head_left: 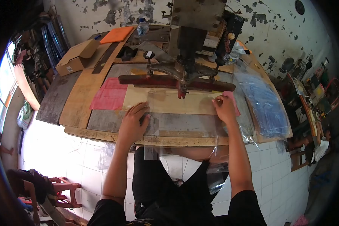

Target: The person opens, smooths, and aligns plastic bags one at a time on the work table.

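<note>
Under the press bar (169,81) lies a cream sheet (177,101) with pink cloth (110,94) at its left end. A clear plastic sheet (188,130) covers part of it and hangs over the table's front edge. My left hand (135,122) rests on the plastic's left side, fingers spread loosely. At the right end of the cream sheet, my right hand (225,108) has thumb and fingertips pressed together at the plastic's edge.
A stack of clear bluish plastic (261,103) lies on the table's right side. A cardboard box (77,57), an orange folder (116,34) and a bottle (142,27) stand or lie at the back left. Another person (321,148) is at the far right.
</note>
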`<action>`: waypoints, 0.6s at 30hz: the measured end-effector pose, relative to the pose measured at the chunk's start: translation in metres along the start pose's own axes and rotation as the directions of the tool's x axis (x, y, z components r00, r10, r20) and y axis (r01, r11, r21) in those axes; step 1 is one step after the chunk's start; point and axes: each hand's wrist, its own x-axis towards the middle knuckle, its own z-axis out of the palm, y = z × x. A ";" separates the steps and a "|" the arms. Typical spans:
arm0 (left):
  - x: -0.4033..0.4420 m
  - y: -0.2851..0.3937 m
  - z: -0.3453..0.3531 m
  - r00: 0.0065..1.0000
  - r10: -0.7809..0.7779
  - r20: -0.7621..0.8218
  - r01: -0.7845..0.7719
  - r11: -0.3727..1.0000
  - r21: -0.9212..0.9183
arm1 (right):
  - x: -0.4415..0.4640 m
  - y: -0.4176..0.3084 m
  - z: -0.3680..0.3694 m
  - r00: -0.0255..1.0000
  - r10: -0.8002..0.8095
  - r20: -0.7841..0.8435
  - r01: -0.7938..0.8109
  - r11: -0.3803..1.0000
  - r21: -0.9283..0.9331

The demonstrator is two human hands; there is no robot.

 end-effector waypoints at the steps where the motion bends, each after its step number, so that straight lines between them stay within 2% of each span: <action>1: 0.000 0.000 0.000 1.000 0.000 -0.002 0.000 1.000 -0.008 | -0.001 0.002 -0.004 1.000 -0.001 -0.001 0.001 1.000 0.003; 3: 0.001 -0.001 0.001 1.000 0.008 -0.001 -0.008 1.000 0.001 | -0.010 0.003 -0.018 0.998 -0.059 -0.018 0.062 0.981 0.184; 5: -0.002 -0.002 0.000 1.000 0.015 0.006 -0.015 1.000 0.009 | -0.033 -0.008 -0.037 0.996 -0.066 -0.064 0.080 0.963 0.257; 8: -0.001 0.006 -0.005 0.996 -0.033 0.084 0.041 0.994 -0.101 | -0.067 -0.024 -0.073 0.990 -0.074 -0.120 0.115 0.914 0.389; 10: 0.000 0.016 -0.007 0.983 -0.184 -0.006 0.181 0.971 -0.158 | -0.088 -0.030 -0.092 0.988 -0.070 -0.135 0.124 0.885 0.448; 12: 0.003 0.011 -0.002 0.987 -0.157 0.045 0.162 0.976 -0.148 | -0.104 -0.034 -0.104 0.997 -0.034 -0.064 0.064 0.830 0.555; 14: 0.003 0.011 0.004 0.986 -0.138 0.094 0.149 0.980 -0.134 | -0.113 -0.031 -0.108 0.999 -0.030 -0.040 0.048 0.813 0.581; 16: 0.005 0.024 0.011 0.986 -0.108 0.129 0.133 0.970 -0.201 | -0.119 -0.032 -0.113 0.999 -0.035 -0.014 0.036 0.794 0.606; 18: 0.006 0.034 0.016 0.977 -0.159 0.141 0.188 0.956 -0.226 | -0.124 -0.037 -0.118 0.997 -0.072 -0.004 0.054 0.709 0.703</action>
